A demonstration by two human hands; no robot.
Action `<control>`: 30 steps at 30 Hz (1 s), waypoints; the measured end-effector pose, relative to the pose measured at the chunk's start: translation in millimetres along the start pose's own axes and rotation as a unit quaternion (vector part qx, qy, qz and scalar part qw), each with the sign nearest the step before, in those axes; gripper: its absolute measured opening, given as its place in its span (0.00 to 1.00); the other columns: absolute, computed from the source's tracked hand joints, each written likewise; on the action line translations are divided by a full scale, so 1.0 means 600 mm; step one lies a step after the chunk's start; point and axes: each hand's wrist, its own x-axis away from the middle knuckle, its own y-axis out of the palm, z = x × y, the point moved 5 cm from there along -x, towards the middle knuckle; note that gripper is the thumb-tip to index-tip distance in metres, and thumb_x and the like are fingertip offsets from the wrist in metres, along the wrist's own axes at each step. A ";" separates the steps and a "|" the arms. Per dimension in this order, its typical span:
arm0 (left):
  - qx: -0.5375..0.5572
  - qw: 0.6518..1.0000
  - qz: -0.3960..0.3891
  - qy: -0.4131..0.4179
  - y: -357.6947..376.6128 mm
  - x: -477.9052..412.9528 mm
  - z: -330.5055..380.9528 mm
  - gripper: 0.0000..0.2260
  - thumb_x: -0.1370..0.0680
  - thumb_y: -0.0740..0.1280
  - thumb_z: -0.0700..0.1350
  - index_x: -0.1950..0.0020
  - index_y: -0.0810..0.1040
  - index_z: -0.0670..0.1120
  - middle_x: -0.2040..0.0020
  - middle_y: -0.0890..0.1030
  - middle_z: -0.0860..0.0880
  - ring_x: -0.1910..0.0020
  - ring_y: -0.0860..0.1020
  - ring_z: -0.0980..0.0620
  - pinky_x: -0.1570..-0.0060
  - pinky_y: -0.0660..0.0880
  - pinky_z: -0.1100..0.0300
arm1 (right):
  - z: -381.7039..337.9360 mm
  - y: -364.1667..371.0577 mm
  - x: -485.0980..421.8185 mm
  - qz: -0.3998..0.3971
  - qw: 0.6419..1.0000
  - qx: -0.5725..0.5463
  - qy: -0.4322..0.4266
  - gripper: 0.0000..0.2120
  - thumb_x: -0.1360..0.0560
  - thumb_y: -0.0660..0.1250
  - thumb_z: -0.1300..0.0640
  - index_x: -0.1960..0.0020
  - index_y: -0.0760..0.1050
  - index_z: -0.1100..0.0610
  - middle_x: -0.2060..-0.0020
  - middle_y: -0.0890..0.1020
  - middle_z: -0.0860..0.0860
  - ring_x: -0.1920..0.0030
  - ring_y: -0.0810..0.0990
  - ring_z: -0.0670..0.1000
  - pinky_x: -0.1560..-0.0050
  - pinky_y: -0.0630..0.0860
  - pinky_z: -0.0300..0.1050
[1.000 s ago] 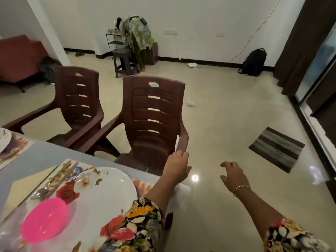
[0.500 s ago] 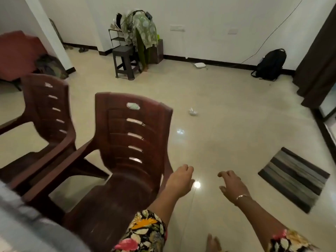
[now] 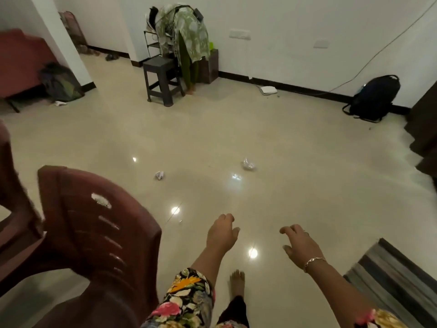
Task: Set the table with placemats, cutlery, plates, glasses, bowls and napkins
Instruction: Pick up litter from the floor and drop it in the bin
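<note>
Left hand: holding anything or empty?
Empty. The left hand hangs in the air above the floor, loosely curled, nothing in it.

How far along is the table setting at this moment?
Done: cannot tell, no place setting shows in this view. In hand: nothing; the left hand and right hand hang open over the floor, beside a chair. Left: unclear from here; the person may be off to fetch more items.

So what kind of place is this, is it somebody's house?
Most likely yes, a living or dining room in a home. There's a brown plastic chair, a black backpack leaning against the wall, and a striped mat on the shiny tiled floor.
</note>
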 end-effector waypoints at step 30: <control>-0.021 0.991 -0.011 -0.128 -0.195 -1.070 0.135 0.18 0.20 0.60 0.49 0.33 0.68 0.43 0.36 0.71 0.45 0.38 0.72 0.47 0.44 0.69 0.56 | 0.189 -0.332 -1.160 -0.122 0.991 0.015 -0.048 0.19 0.24 0.62 0.56 0.34 0.66 0.54 0.38 0.71 0.54 0.39 0.72 0.56 0.45 0.71 0.45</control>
